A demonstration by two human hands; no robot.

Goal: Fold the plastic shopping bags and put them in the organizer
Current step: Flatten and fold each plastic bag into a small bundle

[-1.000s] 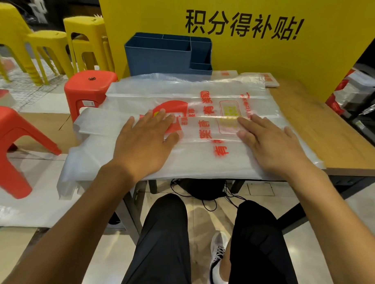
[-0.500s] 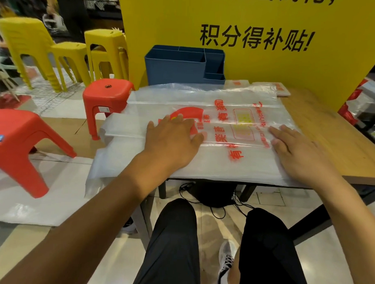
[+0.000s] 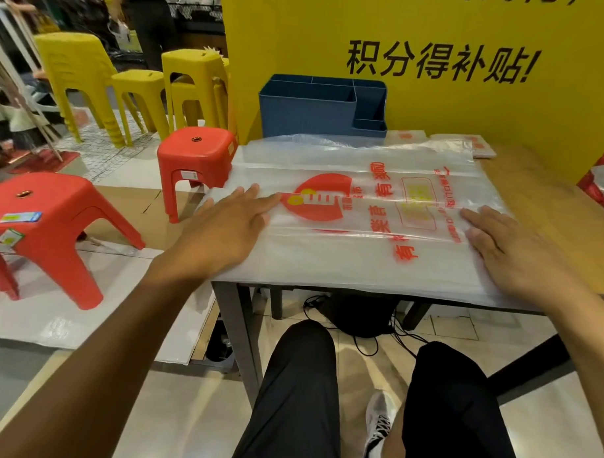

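Observation:
A clear plastic shopping bag (image 3: 359, 210) with red print lies flat across the wooden table (image 3: 547, 210), folded lengthwise into a long strip. My left hand (image 3: 225, 226) presses flat on its left end, at the table's left edge. My right hand (image 3: 508, 249) presses flat on its right end, fingers straight. A blue organizer (image 3: 308, 116) with several compartments stands at the back of the table against the yellow board. Two folded bags (image 3: 474, 145) lie to the right of it.
A red stool (image 3: 197, 156) stands close to the table's left side, another red stool (image 3: 44, 226) further left, and yellow stools (image 3: 192, 81) behind. A yellow sign board (image 3: 436, 62) backs the table. A dark bag and cables (image 3: 359, 313) sit under the table by my legs.
Both hands have slid apart along the bag, the left toward its left end and the right toward its right end. The bag's overhanging left end now lies more on the table.

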